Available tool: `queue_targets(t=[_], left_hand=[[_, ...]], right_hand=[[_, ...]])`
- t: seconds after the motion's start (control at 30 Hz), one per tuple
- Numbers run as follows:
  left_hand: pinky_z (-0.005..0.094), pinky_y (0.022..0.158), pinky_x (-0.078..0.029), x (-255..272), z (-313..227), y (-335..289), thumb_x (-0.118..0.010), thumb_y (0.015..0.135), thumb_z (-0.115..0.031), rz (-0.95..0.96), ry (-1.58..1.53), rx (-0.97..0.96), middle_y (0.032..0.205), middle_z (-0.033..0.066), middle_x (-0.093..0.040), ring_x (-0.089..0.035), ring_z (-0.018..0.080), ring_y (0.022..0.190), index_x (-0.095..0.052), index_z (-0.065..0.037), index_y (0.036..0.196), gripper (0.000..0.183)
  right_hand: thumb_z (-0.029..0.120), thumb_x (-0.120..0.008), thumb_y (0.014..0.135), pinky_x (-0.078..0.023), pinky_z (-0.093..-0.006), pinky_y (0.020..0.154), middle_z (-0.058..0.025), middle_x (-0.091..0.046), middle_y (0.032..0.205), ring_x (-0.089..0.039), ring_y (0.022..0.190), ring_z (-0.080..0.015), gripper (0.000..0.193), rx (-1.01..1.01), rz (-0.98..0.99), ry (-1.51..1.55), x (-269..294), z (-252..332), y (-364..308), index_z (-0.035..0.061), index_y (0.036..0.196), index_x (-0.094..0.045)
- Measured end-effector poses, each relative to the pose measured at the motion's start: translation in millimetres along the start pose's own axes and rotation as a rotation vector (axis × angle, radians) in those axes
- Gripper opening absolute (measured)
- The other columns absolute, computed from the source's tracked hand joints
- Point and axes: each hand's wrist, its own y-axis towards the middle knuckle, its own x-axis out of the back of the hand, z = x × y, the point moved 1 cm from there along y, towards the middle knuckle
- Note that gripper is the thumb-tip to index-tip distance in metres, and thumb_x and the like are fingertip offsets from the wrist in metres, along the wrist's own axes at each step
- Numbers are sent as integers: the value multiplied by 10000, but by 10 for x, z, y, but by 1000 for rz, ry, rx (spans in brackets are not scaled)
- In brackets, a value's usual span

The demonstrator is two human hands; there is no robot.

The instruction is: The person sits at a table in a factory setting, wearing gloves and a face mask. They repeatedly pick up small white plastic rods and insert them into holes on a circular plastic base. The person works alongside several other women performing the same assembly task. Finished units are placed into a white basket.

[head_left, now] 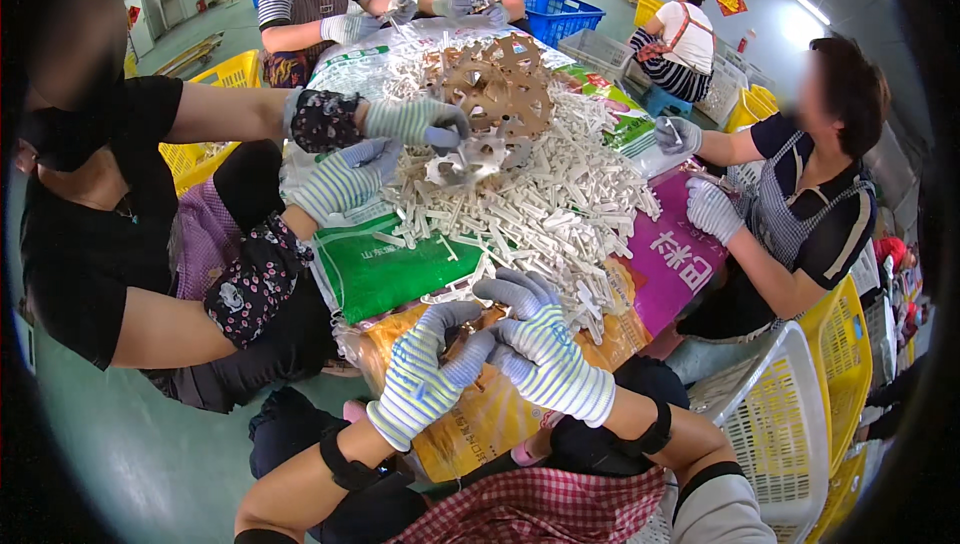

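Observation:
At the near edge of the table, my left hand and my right hand meet in striped knit gloves with grey-coated fingers. Both are closed, fingertips pinching a small brown, shiny piece between them. My fingers cover most of it, so its exact kind cannot be made out. Just beyond my fingertips spreads a heap of short white strips. Brown perforated plates rest on the far part of that heap.
Printed plastic sacks, green and purple, cover the table. At left, a co-worker's gloved hand reaches over the heap by a pale plate. Other gloved people sit around. A white basket stands at my right.

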Motion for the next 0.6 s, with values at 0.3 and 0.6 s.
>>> queue_targets(t=[0.3,0.6], left_hand=[[256,857,-502,-6,107,13,-645,961,-97,-16,14,27,1047,38,-653,-603,91,930,-600,3,1193,257],[257,831,-499,54,81,100,-645,975,-181,66,-99,198,1015,40,-649,-592,101,900,-619,8,1188,286]], right_hand=[[183,-702,720,-295,-624,1080,-128,-521,1350,-430,1307,-386,214,58,13,-101,9,1,18,77,892,-631],[206,-593,985,-498,-378,924,-174,-608,1250,-611,1067,-244,384,-310,-94,540,203,-235,9,-8,1304,-564]])
